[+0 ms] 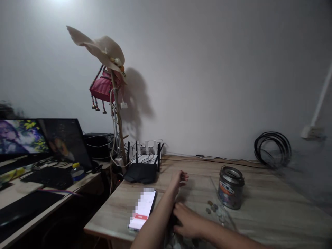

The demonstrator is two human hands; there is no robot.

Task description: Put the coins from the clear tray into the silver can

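Note:
My left hand (179,180) reaches over the wooden table, its fingers loosely bent and apart, with nothing seen in them. Below it, my right hand (188,220) points leftward beside my left forearm, its fingers bent round something dark that I cannot make out. Several coins (213,207) lie on the table to the right of my hands, by what looks like clear plastic. More coins (176,246) show at the bottom edge, partly hidden by my arms. A metal tin with a label (229,193) stands upright farther right.
A lit phone (142,211) lies left of my forearm. Behind it sits a black router (141,173) with antennas. Black cable (272,148) is coiled at the back right. A stand with a hat (107,50) and pink bag (103,86) rises beside monitors (66,143).

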